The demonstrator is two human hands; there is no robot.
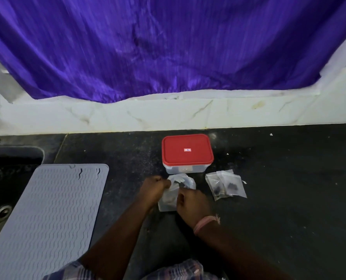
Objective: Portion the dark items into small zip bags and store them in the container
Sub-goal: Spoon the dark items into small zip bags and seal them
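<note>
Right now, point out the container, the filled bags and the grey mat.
container (186,150): head view, middle of its red lid.
filled bags (226,185): head view, on the clear plastic.
grey mat (51,215): head view, its ribbed middle.

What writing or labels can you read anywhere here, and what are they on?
No text can be read.
Small red-and-white sticker on the red lid of the container: too small and blurred to read.
Pale mark on the container's front wall: unreadable.
Zip bags: no print visible.

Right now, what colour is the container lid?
Red lid with a small label; head view.
</note>
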